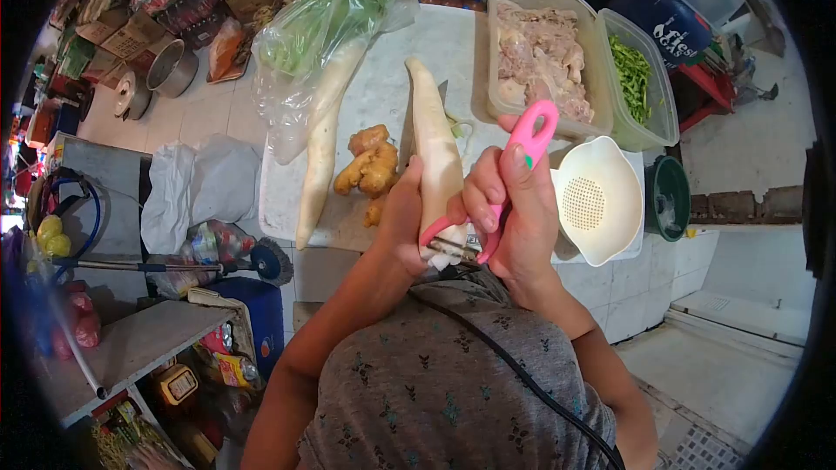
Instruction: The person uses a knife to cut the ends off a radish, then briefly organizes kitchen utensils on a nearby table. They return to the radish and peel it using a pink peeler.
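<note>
At the near side of the white table (383, 61), we have the long white root (435, 144) between our two hands, its thin tip pointing away from us and its thick end close to our shirt (435, 383). Our left hand (403, 218) is closed along its side; the fingertips are partly hidden, so we cannot tell how firm the hold is. Our right hand (527, 209) is closed on the pink peeler (520, 135), with the thumb lying on the handle, and the metal blade (453, 250) is at the thick end.

The first danger, we think, is for our left fingers: if the root is wet and it turns, the blade could slip from the surface and catch the skin. A stroke toward our body could also run past the end and touch the shirt, or the black cord (514, 365) that lies across it. Small white pieces (442, 263) are at the blade; they could block it and make it jump. Beside our right hand, the white strainer (618, 200) sits near the table edge, and a careless elbow could push it down. The raw meat (544, 52) is also near, so one touch could dirty the root.
</note>
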The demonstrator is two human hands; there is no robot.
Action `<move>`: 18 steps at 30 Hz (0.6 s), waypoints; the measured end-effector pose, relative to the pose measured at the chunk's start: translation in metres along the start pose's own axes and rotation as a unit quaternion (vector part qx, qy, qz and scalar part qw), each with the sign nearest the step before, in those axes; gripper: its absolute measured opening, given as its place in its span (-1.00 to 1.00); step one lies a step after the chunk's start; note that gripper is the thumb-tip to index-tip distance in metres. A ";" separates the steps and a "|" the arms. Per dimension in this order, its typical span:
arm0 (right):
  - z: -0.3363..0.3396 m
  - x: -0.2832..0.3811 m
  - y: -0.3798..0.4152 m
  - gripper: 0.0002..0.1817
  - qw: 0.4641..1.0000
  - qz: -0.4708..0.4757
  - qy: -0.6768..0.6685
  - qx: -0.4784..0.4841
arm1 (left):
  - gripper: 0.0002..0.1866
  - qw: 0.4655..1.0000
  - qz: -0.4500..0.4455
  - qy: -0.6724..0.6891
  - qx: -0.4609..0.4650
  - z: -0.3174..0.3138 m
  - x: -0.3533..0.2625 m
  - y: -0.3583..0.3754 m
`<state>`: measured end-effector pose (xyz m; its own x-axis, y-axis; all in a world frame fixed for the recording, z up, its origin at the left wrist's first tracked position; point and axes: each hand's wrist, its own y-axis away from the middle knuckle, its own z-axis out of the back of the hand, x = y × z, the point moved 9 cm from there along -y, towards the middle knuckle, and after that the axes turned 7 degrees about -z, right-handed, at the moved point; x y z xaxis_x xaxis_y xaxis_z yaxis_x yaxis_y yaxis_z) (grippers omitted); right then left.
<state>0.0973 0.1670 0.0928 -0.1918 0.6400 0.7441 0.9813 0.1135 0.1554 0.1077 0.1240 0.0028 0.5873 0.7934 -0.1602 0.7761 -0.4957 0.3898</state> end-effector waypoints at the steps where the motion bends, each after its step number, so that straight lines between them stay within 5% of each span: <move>1: 0.003 0.004 -0.001 -0.68 1.000 0.021 0.003 -0.004 | -0.51 1.000 -0.007 0.013 -0.026 0.007 0.001 -0.003; 4: 0.015 0.008 -0.015 -0.69 0.999 0.035 -0.003 -0.031 | -0.52 1.000 -0.025 0.008 0.013 0.013 -0.005 -0.003; 8: 0.008 0.021 -0.013 -0.71 0.997 0.074 0.018 -0.004 | -0.53 0.996 -0.046 -0.034 -0.073 0.013 -0.008 0.003; 11: 0.006 0.054 -0.019 -0.71 0.988 0.148 -0.016 0.041 | -0.52 0.998 -0.033 -0.034 -0.047 0.023 -0.008 0.002; 14: 0.004 0.072 -0.027 -0.71 0.964 0.140 -0.128 0.188 | -0.51 0.995 -0.026 -0.058 -0.071 0.025 -0.009 0.007; 17: 0.056 0.046 -0.070 -0.71 0.951 0.156 0.264 -0.044 | -0.50 0.992 -0.027 -0.070 -0.102 0.029 -0.010 0.012; 18: 0.068 0.032 -0.074 -0.71 0.964 0.131 0.227 -0.045 | -0.50 0.991 -0.026 -0.074 -0.105 0.032 -0.009 0.014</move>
<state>0.0197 0.2308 0.0609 0.0552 0.2363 0.9701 0.9957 -0.0857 -0.0357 0.1202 0.0986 -0.0193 0.5869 0.7482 -0.3096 0.7500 -0.3582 0.5561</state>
